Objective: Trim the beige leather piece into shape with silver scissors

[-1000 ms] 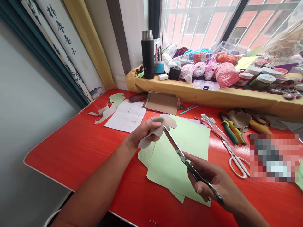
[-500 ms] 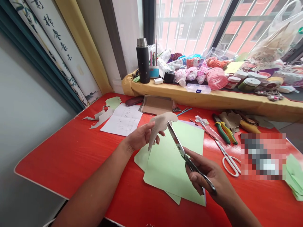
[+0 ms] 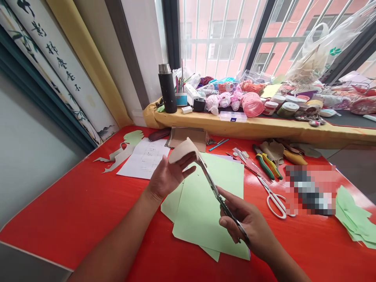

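Observation:
My left hand (image 3: 169,176) is raised over the table with its palm turned up and the fingers partly extended. It supports a curved beige cut-out piece (image 3: 183,150) that looks like felt or thin leather and covers some fingertips. In my right hand (image 3: 245,219) is a pair of metal scissors (image 3: 212,183), fingers wrapped round the dark handles. The blades look closed or nearly so, and their tips meet the right edge of the beige piece. Beneath both hands lie light green paper sheets (image 3: 205,211).
White-handled scissors (image 3: 276,203), pliers (image 3: 266,162) and a blurred dark object (image 3: 311,192) lie to the right, with green paper pieces (image 3: 352,219) beyond. Beige scraps (image 3: 117,156) and a white drawn sheet (image 3: 147,158) lie left. A black flask (image 3: 167,92) stands on the crowded sill.
The beige piece has turned and now curves over my left fingers, which have opened out from a pinch. The scissors have moved slightly left. The camera view has shifted right and upward.

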Motion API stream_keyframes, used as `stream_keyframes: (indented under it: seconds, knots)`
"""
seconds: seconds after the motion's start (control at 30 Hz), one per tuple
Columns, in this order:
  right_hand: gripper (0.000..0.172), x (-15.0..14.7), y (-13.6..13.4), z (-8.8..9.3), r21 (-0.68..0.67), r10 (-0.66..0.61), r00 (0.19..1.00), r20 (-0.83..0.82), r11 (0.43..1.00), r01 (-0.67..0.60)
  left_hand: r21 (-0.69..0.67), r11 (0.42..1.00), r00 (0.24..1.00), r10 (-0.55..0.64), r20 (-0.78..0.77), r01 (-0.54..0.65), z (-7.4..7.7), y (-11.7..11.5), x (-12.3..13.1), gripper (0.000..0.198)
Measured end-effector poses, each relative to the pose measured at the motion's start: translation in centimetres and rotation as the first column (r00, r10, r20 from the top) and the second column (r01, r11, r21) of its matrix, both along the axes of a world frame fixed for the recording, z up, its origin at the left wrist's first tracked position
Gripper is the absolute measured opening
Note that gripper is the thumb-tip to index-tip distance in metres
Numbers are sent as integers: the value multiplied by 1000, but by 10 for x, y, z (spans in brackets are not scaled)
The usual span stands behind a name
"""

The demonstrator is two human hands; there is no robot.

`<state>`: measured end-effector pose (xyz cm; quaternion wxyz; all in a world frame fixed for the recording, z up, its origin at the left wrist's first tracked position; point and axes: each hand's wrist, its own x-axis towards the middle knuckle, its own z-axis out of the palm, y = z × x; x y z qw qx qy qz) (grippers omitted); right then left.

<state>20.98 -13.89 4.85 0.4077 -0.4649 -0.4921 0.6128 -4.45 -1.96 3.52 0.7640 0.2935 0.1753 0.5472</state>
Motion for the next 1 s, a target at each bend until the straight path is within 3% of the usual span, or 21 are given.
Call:
stream_keyframes:
  seconds: [0.2,0.53,0.7,1.0]
  knots:
    - [91,0,4,-8,-24,26,999,27,999,-25,-62,995,995,73,-71,-77,-14,2,12,38]
    - [87,-4,6,-18,-13,240,954,180,970,-242,-177,974,965,94,-244,-139,-12,1,21,42]
    - [90,-3,7,-16,-25,205,967,150,979,-203,-229,954,965,141,-222,-192,-13,3,19,25]
    - [98,1,5,-10,-78,186,982,-28,979,-188,-155,957,963,223,-152,-246,-5,-2,24,17]
